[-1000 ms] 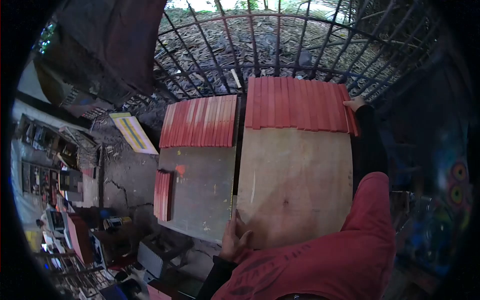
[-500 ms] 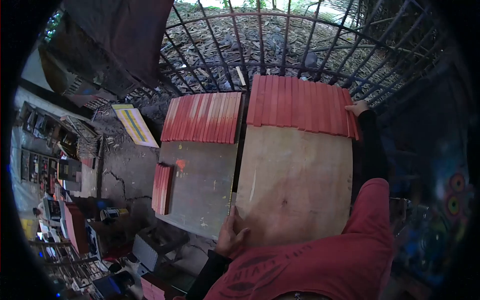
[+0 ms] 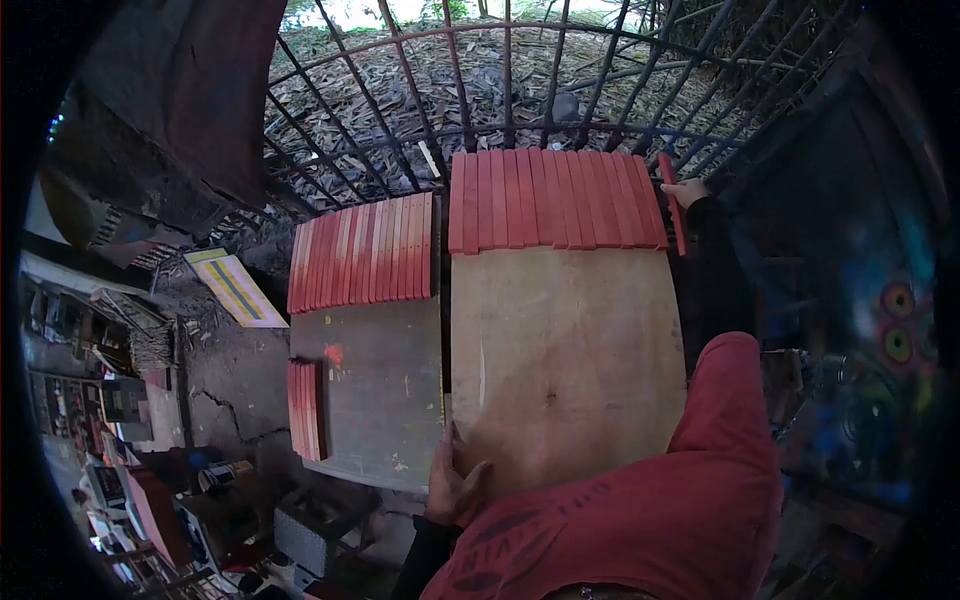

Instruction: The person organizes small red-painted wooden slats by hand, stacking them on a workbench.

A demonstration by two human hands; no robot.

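A bare plywood board (image 3: 565, 350) lies in front of me. A row of red painted slats (image 3: 550, 198) covers its far end. My right hand (image 3: 688, 191) reaches to the far right corner and grips one red slat (image 3: 672, 200), lifted on edge beside the row. My left hand (image 3: 452, 482) rests with spread fingers on the board's near left corner. To the left lies a darker grey board (image 3: 385, 390) with another row of red slats (image 3: 365, 252) across its far end.
A small stack of red slats (image 3: 305, 408) sits at the grey board's left edge. A metal grille (image 3: 480, 90) stands beyond the boards, with leaf litter behind. A yellow striped panel (image 3: 235, 288) lies on the cracked floor. Cluttered shelves fill the lower left.
My right hand has lifted the end slat off the row's right edge and turned it up on its edge. My view shifted slightly; the left hand stays put.
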